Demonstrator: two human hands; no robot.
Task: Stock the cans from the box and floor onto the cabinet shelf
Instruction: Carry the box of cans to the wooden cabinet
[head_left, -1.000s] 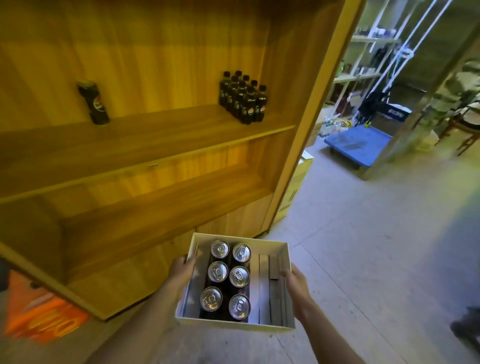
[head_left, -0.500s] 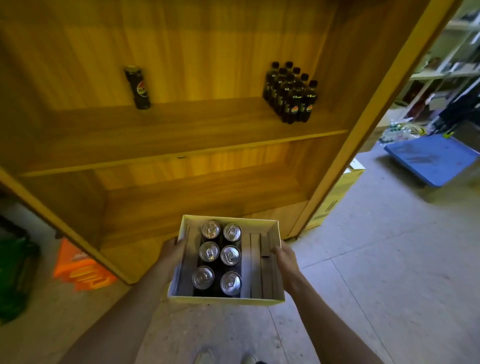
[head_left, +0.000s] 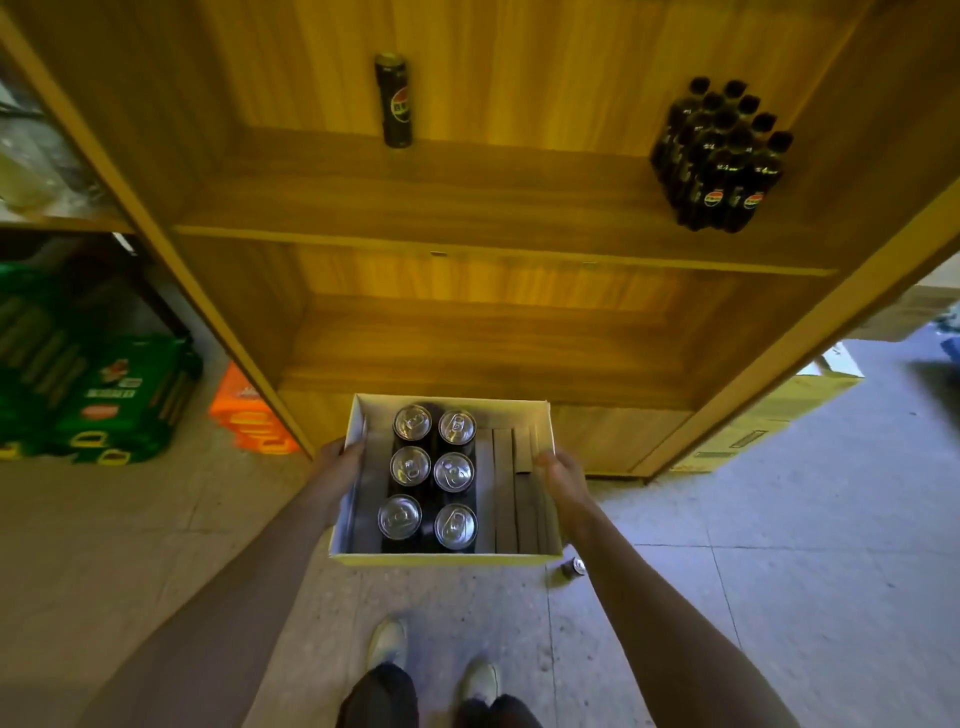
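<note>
I hold an open cardboard box (head_left: 452, 559) in front of the wooden cabinet, just below its lower shelf (head_left: 493, 358). My left hand (head_left: 337, 462) grips the box's left wall and my right hand (head_left: 558, 470) grips its right wall. Several black cans with silver tops (head_left: 434, 475) stand in two rows in the left half of the box; cardboard dividers lie in the right half. One black can (head_left: 395, 98) stands alone on the upper shelf (head_left: 467, 208). Another can (head_left: 573, 567) lies on the floor under the box's right corner.
A shrink-wrapped pack of dark bottles (head_left: 719, 156) stands at the right of the upper shelf. Green crates (head_left: 98, 400) and an orange pack (head_left: 249, 415) sit on the floor to the left. A yellow carton (head_left: 763, 415) stands right of the cabinet. My feet (head_left: 431, 660) are below.
My view has swung left and down, so the cabinet is now straight ahead. The box stays in both hands, now centred below the lower shelf. The floor can and my feet have come into sight.
</note>
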